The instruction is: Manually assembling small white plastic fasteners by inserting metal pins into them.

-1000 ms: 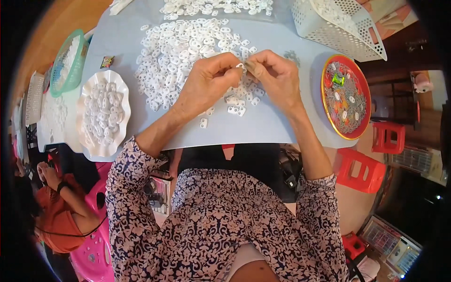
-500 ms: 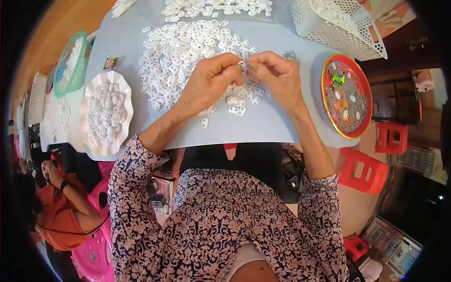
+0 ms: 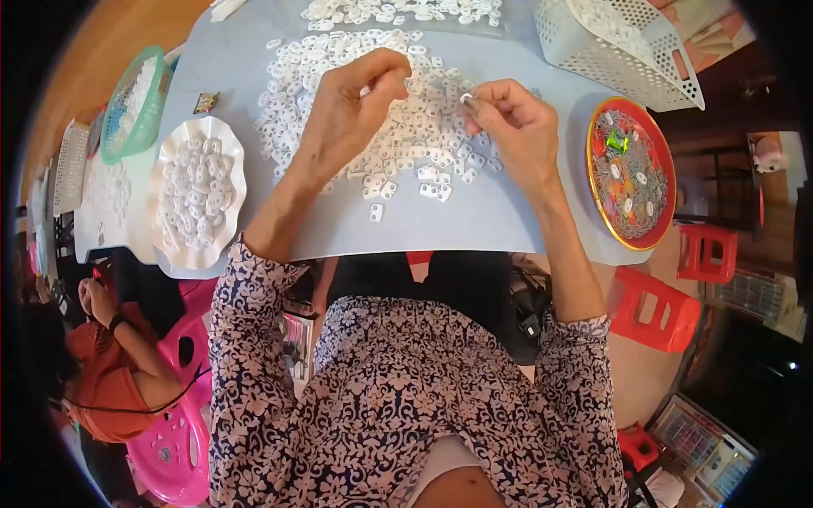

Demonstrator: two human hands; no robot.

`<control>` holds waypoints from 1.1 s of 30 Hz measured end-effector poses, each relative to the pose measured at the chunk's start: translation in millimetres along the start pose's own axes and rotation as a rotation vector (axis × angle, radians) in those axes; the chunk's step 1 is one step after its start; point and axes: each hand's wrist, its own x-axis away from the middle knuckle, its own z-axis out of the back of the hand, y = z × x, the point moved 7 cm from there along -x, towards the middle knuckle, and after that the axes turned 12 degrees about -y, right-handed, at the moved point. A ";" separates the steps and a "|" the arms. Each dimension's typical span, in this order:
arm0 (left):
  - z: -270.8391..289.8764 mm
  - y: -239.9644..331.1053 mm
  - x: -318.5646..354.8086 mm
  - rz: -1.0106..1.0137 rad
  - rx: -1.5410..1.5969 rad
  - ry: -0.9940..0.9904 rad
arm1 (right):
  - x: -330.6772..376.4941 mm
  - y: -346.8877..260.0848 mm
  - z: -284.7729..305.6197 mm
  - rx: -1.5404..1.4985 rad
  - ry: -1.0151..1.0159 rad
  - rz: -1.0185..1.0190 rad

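Observation:
A heap of several small white plastic pieces (image 3: 339,63) lies spread over the grey table (image 3: 474,220). My left hand (image 3: 351,110) hovers over the heap with thumb and forefinger curled together; whether a piece sits between them is hidden. My right hand (image 3: 512,127) pinches one small white piece (image 3: 466,98) between thumb and fingertips, just above the heap's right edge. The two hands are apart by roughly a hand's width.
A white scalloped dish (image 3: 196,190) of white pieces stands at the left, with a green basket (image 3: 131,102) behind it. A round red tray (image 3: 631,182) sits at the right, a white perforated basket (image 3: 618,46) far right. Red stools (image 3: 656,305) stand below; a person in orange (image 3: 102,372) sits lower left.
The hands, joined over the heap's middle a second ago, have drawn apart: the left toward the heap, the right staying with a small piece in its fingertips.

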 end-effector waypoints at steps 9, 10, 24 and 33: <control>-13.4 14.6 1.5 -0.177 -0.496 -0.180 | 3.6 -1.6 4.7 0.141 0.043 0.011; -19.5 17.3 5.3 -0.204 -0.567 -0.216 | 3.5 -0.7 3.8 0.127 0.032 0.012; -33.5 11.9 11.2 -0.308 -0.833 -0.216 | 2.5 -2.1 -2.7 0.166 -0.011 -0.005; -39.8 8.2 10.4 -0.301 -0.769 -0.241 | 4.8 6.2 -2.4 0.149 -0.018 -0.038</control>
